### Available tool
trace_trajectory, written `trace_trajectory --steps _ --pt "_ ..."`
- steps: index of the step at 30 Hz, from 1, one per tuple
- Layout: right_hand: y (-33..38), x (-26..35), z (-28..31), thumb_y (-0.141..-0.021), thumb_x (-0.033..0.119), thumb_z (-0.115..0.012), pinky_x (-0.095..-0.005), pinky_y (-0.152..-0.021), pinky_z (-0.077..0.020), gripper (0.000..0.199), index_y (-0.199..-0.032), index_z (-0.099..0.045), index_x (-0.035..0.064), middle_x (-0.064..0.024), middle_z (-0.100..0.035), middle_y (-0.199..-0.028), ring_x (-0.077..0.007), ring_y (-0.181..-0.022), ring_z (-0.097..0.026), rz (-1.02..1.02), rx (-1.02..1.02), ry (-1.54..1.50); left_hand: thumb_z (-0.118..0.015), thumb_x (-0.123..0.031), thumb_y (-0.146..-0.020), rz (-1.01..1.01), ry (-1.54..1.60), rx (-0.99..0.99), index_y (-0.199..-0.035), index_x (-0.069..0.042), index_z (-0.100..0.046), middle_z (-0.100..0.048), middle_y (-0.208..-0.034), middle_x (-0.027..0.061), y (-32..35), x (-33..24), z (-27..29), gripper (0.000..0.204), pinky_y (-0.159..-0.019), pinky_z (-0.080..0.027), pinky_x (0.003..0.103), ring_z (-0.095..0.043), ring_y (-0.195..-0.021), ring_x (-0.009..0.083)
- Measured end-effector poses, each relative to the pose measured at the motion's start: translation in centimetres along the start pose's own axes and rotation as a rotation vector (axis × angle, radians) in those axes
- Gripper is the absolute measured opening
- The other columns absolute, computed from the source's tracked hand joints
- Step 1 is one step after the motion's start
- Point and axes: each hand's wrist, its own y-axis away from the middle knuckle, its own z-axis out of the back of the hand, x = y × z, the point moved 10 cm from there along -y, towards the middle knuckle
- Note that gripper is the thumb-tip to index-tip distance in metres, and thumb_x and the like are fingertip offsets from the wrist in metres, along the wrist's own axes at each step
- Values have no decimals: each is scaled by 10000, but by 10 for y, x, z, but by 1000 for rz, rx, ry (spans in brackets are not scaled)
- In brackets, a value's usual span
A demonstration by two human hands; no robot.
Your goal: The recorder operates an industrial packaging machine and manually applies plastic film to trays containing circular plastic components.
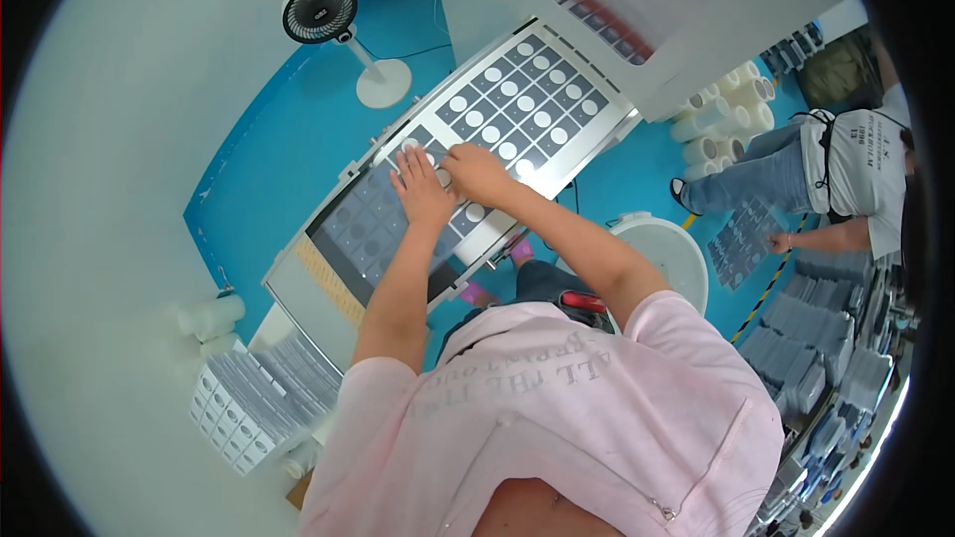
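Beneath the left grip (426, 194), flat with fingers slightly parted, lies a dark dotted sheet (370, 221) on the worktop (313, 300)! Right alongside, the right grip (476, 173) curls down; whether it pinches anything, I can't tell. Beyond it, another dotted sheet (519, 104) reaches toward a white machine housing (696, 70) blocking that end. Ahead-left of both, a fan (318, 10); nearer right, a white tub (671, 257); back-left, stacked sheets (249, 403); far right, a co-worker (854, 167).
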Motion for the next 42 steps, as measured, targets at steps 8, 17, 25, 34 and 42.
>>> trace_trajectory --steps 8,17,25,34,42 --pt "121 -95 136 -862 58 -633 -380 -778 -530 184 -1042 -658 30 -136 -655 -983 -304 -877 -658 -485 -223 -104 -597 -470 -913 18 222 -273 -1467 76 -308 -437 -1407 261 -10 19 20 830 -1088 -301 556 -399 -1325 410" --pt "-15 -19 18 -812 79 -670 -424 -861 -487 318 -1122 -601 79 -128 -603 -1079 -349 -1025 -579 -46 -155 -133 -675 -121 -833 270 774 -241 -1376 28 -411 -558 -1083 182 -43 61 26 621 -912 -438 487 -548 -1017 363" --pt "-38 1 -46 -713 63 -710 -387 -851 -425 225 -928 -692 129 -16 -610 -885 -244 -907 -574 120 -251 58 -673 -119 -840 52 273 -399 -1214 -6 -591 -576 -1278 137 6 40 30 400 -1032 -428 458 -506 -1240 353" --pt "-24 -7 -59 -781 103 -666 -394 -898 -416 245 -1024 -691 112 -19 -613 -926 -232 -947 -581 -15 -167 55 -662 -84 -860 140 442 -447 -1213 -16 -602 -578 -1260 152 3 47 27 365 -1018 -443 466 -523 -1245 361" --pt "-30 -6 -55 -750 53 -701 -384 -863 -407 293 -1037 -694 111 -13 -623 -940 -243 -921 -566 -23 -182 68 -669 -100 -850 142 428 -403 -1197 -22 -615 -571 -1269 140 1 48 19 360 -1032 -435 469 -521 -1244 342"
